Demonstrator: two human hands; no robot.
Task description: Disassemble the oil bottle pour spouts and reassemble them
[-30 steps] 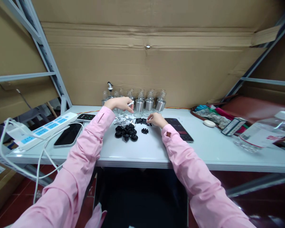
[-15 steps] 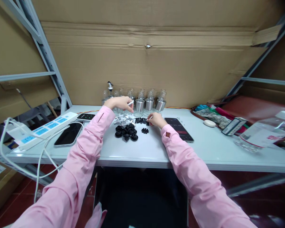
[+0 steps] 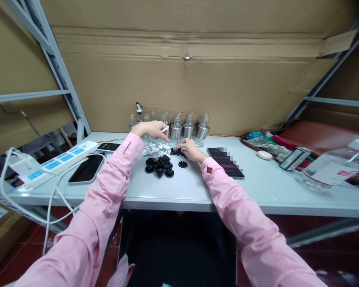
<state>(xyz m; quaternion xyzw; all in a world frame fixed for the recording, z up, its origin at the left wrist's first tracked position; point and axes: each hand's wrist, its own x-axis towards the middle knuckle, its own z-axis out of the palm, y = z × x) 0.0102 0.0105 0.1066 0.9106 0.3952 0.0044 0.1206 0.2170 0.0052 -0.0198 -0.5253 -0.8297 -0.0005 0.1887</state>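
My left hand (image 3: 152,129) is closed on a small white piece (image 3: 165,129), above a pile of clear and silvery pourer parts (image 3: 155,150). My right hand (image 3: 190,149) reaches over rows of small black pieces (image 3: 176,152); its fingers look bent close together, and what they hold, if anything, is too small to tell. In front of the hands lie a heap of black round stoppers (image 3: 159,166) and a small cluster of black pieces (image 3: 183,164). Glass bottles with metal bands (image 3: 188,130) stand behind, one with a pourer (image 3: 139,108) in its neck.
Left on the table (image 3: 173,195) are a power strip (image 3: 60,161), cables, a phone (image 3: 86,168) and a small black device (image 3: 108,147). Right are another phone (image 3: 225,162), a white oval object (image 3: 264,155), a small box (image 3: 295,158), cloths and a plastic bottle (image 3: 332,165). Cardboard (image 3: 173,87) stands behind.
My right hand has shifted slightly left over the rows of small black pieces. My left hand stays in place with the white piece.
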